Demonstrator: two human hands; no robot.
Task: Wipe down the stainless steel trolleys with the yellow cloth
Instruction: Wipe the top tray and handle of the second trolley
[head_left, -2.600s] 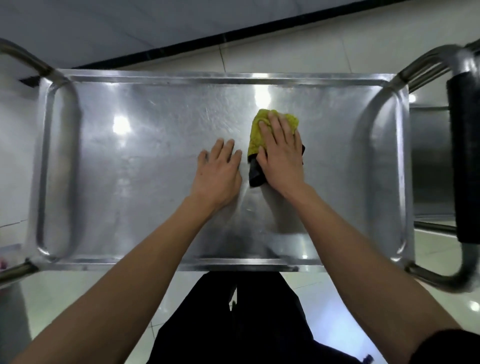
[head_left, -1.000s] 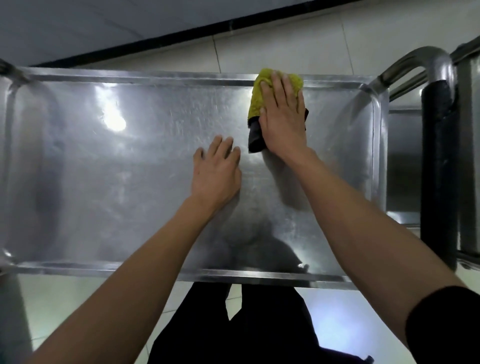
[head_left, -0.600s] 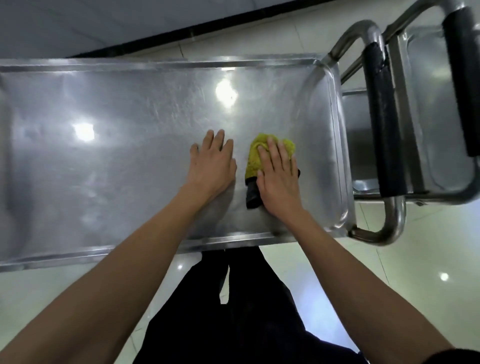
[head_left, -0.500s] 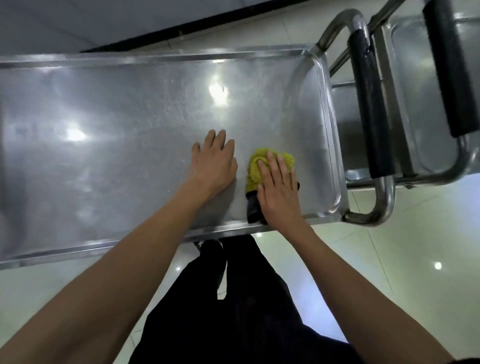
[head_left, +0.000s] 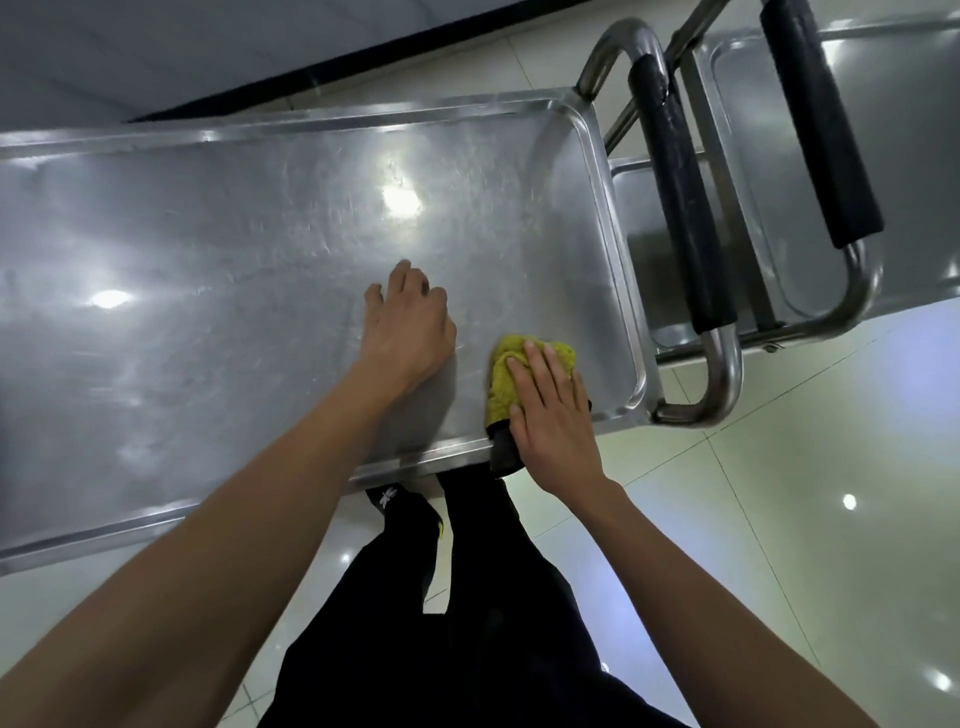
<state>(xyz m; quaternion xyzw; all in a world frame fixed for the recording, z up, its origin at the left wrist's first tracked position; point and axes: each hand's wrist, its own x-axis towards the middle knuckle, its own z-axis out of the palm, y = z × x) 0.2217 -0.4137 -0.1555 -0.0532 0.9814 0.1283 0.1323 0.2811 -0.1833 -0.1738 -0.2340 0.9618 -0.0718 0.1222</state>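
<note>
Right now the right hand (head_left: 553, 415) lies flat on the yellow cloth (head_left: 511, 376), fingers straight, pressing it down on the trolley top (head_left: 234, 249). So this grip is open: it pushes the cloth and does not curl round it. The cloth sits at the near edge of the top, close to the right-hand corner, and a dark part of it hangs a little over the rim.

The left hand (head_left: 410, 325) rests on the shiny metal just beside the cloth, not touching it. Its fingers look a bit bent and hold nothing, so that grip is open too. I think it is there to keep the trolley from rolling away.

To do this step well, keep the palm flat so the whole cloth rubs the metal. Push it along the near rim and into the round corner, where dirt likes to hide. Pull the hanging part back on, or it may slip off the edge. Go slow by the black handle (head_left: 680, 208), so fingers do not bump it.

A second trolley (head_left: 909, 156) stands on the right, close to this one. It looks like it needs a wipe as well.
</note>
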